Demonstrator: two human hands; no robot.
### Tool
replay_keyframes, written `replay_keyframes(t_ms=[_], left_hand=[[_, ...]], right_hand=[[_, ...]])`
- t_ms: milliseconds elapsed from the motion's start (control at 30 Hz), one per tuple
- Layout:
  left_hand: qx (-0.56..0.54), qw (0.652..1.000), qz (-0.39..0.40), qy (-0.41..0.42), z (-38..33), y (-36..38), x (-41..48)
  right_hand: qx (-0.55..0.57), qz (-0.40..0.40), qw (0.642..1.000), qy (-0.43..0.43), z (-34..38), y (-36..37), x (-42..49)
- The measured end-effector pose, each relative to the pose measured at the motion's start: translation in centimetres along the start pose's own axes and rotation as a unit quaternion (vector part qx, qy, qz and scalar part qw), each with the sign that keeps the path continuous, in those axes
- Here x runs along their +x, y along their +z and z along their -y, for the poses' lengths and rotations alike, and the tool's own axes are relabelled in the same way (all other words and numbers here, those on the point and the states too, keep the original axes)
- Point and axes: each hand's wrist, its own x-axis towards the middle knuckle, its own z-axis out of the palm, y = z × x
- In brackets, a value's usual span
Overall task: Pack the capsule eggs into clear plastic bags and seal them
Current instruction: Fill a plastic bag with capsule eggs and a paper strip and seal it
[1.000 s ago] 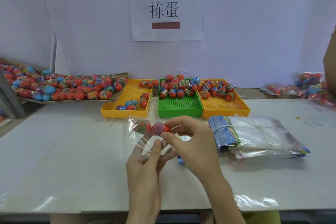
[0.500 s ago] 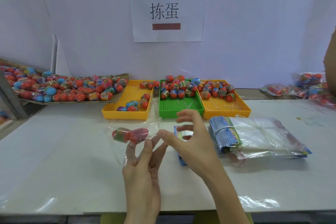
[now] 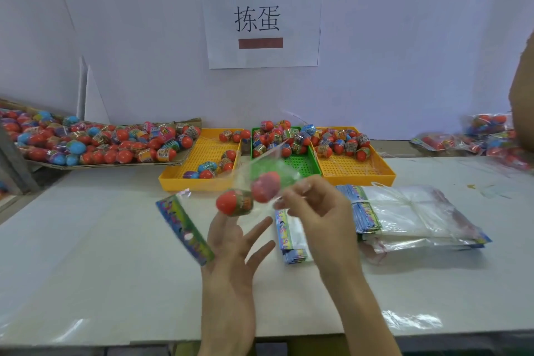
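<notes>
the right hand (image 3: 320,211) pinches a clear plastic bag (image 3: 260,179) at its edge, raised over the white table (image 3: 86,240). two capsule eggs (image 3: 248,196) sit inside, just left of the pinch. the left hand (image 3: 234,243), below them, has its fingers spread and straight, tips touching the lower egg through the film. the bag's printed header strip (image 3: 185,228) hangs left of that hand, blurred.
</notes>
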Motion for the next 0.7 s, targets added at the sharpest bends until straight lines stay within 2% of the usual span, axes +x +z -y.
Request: replay_keyframes(t_ms=[67,133,300,433,500,700], left_hand=[[-0.062,0.997,0.005,-0.042,-0.4,-0.5,0.2],[-0.073,0.994,0.011,-0.074,-0.7,-0.6,0.5],[0.085,0.995,0.046,-0.038,-0.2,0.2,0.3],[0.15,0.985,0.08,-0.034,0.3,0.1,0.1],[0.159,0.983,0.089,-0.028,0.4,0.2,0.0],[0.138,0.989,0.045,-0.001,0.3,0.1,0.1]], right_hand=[[0.062,-0.004,0.998,-0.017,1.0,-1.0,0.4],[0.099,0.003,0.995,-0.019,1.7,-1.9,0.6],[0.078,-0.016,0.996,-0.042,2.2,-2.7,0.6],[0.028,-0.01,0.998,-0.054,2.2,-2.6,0.5],[0.015,0.016,0.999,-0.037,2.2,-2.5,0.6],[-0.06,0.129,0.989,0.043,1.5,-2.5,0.4]])
